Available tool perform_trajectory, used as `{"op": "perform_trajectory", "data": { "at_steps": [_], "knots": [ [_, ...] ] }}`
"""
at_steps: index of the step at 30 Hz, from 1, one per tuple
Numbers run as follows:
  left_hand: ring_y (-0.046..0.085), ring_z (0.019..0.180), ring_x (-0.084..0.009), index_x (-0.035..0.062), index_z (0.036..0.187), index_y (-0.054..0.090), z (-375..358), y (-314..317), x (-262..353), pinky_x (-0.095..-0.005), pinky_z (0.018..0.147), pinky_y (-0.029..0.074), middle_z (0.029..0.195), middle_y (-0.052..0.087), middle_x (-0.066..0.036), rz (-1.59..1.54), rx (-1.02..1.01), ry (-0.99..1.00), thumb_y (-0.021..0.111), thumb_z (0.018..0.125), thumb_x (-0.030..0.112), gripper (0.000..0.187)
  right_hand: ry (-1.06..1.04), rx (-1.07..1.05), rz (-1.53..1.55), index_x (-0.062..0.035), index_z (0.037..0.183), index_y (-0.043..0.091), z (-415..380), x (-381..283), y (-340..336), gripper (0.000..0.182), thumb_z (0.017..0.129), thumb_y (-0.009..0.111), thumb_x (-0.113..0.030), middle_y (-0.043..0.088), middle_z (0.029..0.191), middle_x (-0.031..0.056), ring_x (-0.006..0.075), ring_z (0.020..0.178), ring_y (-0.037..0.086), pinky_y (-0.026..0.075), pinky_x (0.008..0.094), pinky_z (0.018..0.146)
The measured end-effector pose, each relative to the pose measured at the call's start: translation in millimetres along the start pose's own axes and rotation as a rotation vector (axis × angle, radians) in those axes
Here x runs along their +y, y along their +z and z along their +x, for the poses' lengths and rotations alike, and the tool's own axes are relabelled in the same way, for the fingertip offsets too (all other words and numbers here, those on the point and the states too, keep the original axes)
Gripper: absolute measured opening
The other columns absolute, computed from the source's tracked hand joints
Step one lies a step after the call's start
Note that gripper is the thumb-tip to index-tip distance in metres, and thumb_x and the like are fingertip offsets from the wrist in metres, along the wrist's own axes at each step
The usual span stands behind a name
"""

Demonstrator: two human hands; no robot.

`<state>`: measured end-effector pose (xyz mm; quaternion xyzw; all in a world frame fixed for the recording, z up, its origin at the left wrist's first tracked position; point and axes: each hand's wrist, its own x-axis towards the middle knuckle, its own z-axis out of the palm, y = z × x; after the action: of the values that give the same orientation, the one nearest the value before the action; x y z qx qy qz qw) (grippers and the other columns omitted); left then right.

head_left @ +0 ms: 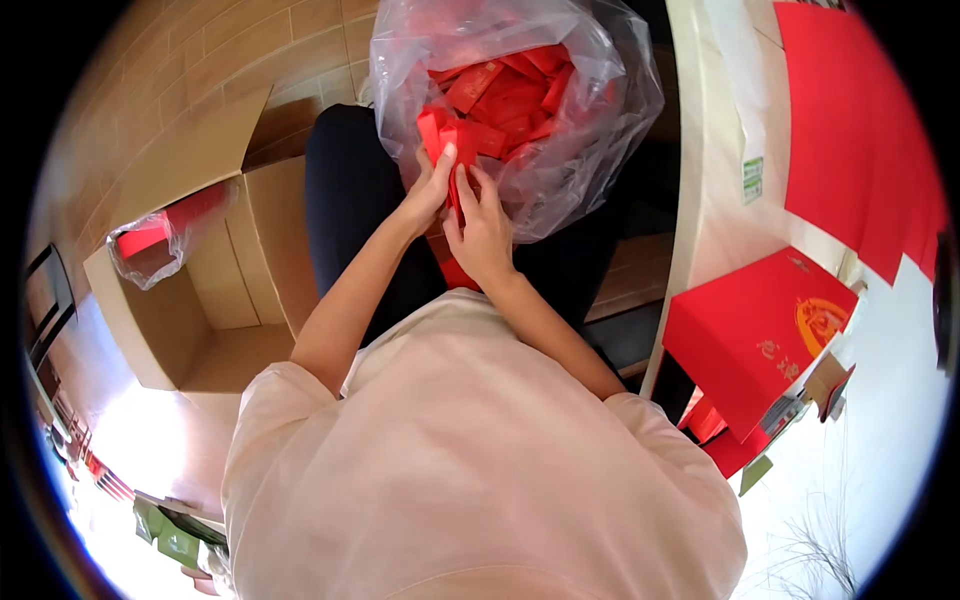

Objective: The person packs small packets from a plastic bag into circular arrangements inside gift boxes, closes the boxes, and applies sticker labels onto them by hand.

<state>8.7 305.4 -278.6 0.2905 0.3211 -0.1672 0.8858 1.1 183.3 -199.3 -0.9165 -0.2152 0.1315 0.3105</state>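
Note:
Both hands are at the near left edge of a clear plastic bag (600,150) full of red packets (515,100). My left hand (432,188) is closed on a folded red paper piece (455,140), its thumb lying on the front. My right hand (482,225) has its fingertips against the lower right side of the same piece, pinching it. More red material (458,274) shows between the legs, below the hands.
An open cardboard box (225,330) stands at the left, with a plastic-wrapped red item (145,238) at its edge. On the right, a white table (710,190) holds red sheets (850,130) and a large red printed box (760,330).

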Motion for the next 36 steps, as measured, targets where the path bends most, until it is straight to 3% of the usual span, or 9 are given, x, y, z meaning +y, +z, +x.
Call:
{"op": "perform_trajectory", "data": {
  "at_steps": [1, 4, 6, 8, 14, 15, 20, 27, 36],
  "knots": [
    [0.049, 0.115, -0.0253, 0.0085, 0.143, 0.001, -2.5, -2.5, 1.6, -0.0356, 0.099, 0.041, 0.128, 0.04, -0.017, 0.172, 0.051, 0.065, 0.063, 0.088, 0.042, 0.089, 0.001, -0.007, 0.066, 0.0007, 0.132, 0.046, 4.5, -3.9, -0.9, 0.05, 0.084, 0.055, -0.009, 0.046, 0.128, 0.0207, 0.0369, 0.116, 0.05, 0.043, 0.0413, 0.094],
    [0.047, 0.115, -0.0238, 0.0071, 0.144, 0.002, -2.1, 3.7, 12.1, -0.0349, 0.095, 0.043, 0.128, 0.04, -0.016, 0.312, 0.217, 0.246, 0.066, 0.087, 0.039, 0.091, -0.138, -0.034, 0.291, 0.0018, 0.124, 0.053, 32.6, 28.4, 9.2, 0.037, 0.091, 0.049, -0.014, 0.05, 0.122, 0.0204, 0.0361, 0.111, 0.053, 0.043, 0.0399, 0.094],
    [0.056, 0.104, -0.0257, 0.0111, 0.145, -0.001, 0.7, 3.5, 18.2, -0.0367, 0.084, 0.051, 0.127, 0.041, -0.016, 0.333, 0.262, 0.311, 0.067, 0.086, 0.036, 0.093, 0.188, 0.007, 0.564, -0.0004, 0.109, 0.061, 68.1, 50.8, 19.7, 0.032, 0.097, 0.042, -0.022, 0.063, 0.104, 0.0125, 0.0208, 0.098, 0.058, 0.044, 0.0311, 0.087],
    [0.064, 0.088, -0.0267, 0.017, 0.145, -0.005, -11.6, 24.5, 40.5, -0.0377, 0.072, 0.056, 0.125, 0.043, -0.016, 0.146, 0.201, 0.108, 0.067, 0.086, 0.033, 0.094, 0.337, 0.133, 0.547, 0.0008, 0.103, 0.063, 121.1, 81.1, 31.5, 0.025, 0.092, 0.052, -0.019, 0.066, 0.091, 0.0093, 0.0214, 0.086, 0.062, 0.046, 0.0311, 0.079],
    [0.067, 0.08, -0.0267, 0.0239, 0.143, -0.013, -3.3, 28.4, 40.4, -0.0383, 0.067, 0.057, 0.123, 0.044, -0.018, 0.082, 0.201, 0.11, 0.067, 0.087, 0.028, 0.098, 1.173, 0.136, 0.155, 0.0064, 0.137, 0.025, 203.7, 152.5, 83.4, 0.097, 0.069, 0.076, -0.039, 0.032, 0.137, 0.0353, 0.0438, 0.121, 0.045, 0.041, 0.045, 0.1],
    [0.067, 0.082, -0.0278, 0.0222, 0.142, -0.009, -2.7, 27.2, 40.9, -0.0395, 0.069, 0.057, 0.122, 0.043, -0.017, 0.061, 0.222, 0.13, 0.066, 0.087, 0.029, 0.094, 1.141, 0.014, 0.107, 0.0043, 0.143, 0.006, 202.6, 159.0, 80.9, 0.115, 0.066, 0.077, -0.043, 0.014, 0.142, 0.0388, 0.0488, 0.126, 0.036, 0.037, 0.0485, 0.104],
    [0.066, 0.086, -0.0289, 0.0188, 0.141, -0.007, -0.6, 24.6, 39.5, -0.0415, 0.076, 0.056, 0.121, 0.043, -0.017, 0.044, 0.233, 0.168, 0.067, 0.087, 0.029, 0.092, 1.096, 0.109, 0.141, 0.0039, 0.138, 0.023, 197.5, 206.9, 104.3, 0.085, 0.077, 0.068, -0.035, 0.028, 0.135, 0.0408, 0.0469, 0.125, 0.038, 0.038, 0.0476, 0.102],
    [0.067, 0.086, -0.0275, 0.0125, 0.138, 0.002, 4.5, 21.3, 35.1, -0.0377, 0.073, 0.057, 0.114, 0.05, -0.018, -0.013, 0.28, 0.179, 0.069, 0.086, 0.026, 0.086, 0.775, 0.217, 0.608, 0.0057, 0.118, 0.047, 122.0, 177.1, 53.5, 0.029, 0.093, 0.041, -0.007, 0.064, 0.082, 0.0219, 0.0273, 0.053, 0.065, 0.051, 0.0318, 0.048],
    [0.065, 0.093, -0.024, 0.0085, 0.137, 0.012, -6.5, 18.7, 35.2, -0.036, 0.077, 0.055, 0.113, 0.055, -0.014, -0.051, 0.186, 0.216, 0.072, 0.084, 0.027, 0.083, 0.798, -0.142, 1.666, 0.0033, 0.122, 0.052, 21.6, 65.5, -37.1, 0.031, 0.096, 0.047, -0.011, 0.066, 0.104, 0.016, 0.0206, 0.079, 0.066, 0.052, 0.0257, 0.066]
  ]
}}
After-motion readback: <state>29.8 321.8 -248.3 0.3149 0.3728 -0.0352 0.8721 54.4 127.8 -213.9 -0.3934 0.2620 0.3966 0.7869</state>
